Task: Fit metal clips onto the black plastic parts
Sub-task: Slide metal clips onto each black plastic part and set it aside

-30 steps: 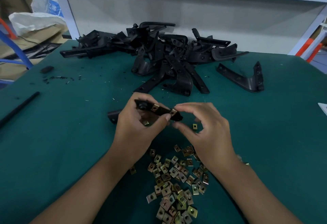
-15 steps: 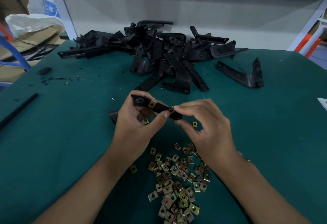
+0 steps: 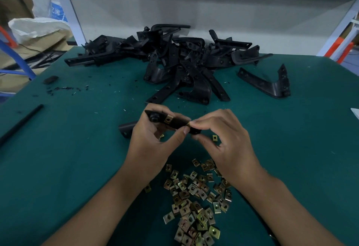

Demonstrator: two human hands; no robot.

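Far left on the green surface [image 3: 58, 148] lies a thin black rod [image 3: 21, 123], with a small black block [image 3: 50, 80] and scattered black shavings behind it. Toward the middle, the left hand [image 3: 149, 144] holds a black plastic part [image 3: 174, 122] above the surface, its fingers curled round the left end and the thumb pressing from below; one brass-coloured metal clip [image 3: 168, 118] already sits on the part. The right hand [image 3: 227, 143] pinches a second clip [image 3: 188, 123] against the part's right end, fingers closed on it. A pile of loose clips [image 3: 194, 199] lies below the hands, a heap of black plastic parts [image 3: 180, 61] lies behind them, and an angled black bracket [image 3: 270, 82] sits apart at the right.
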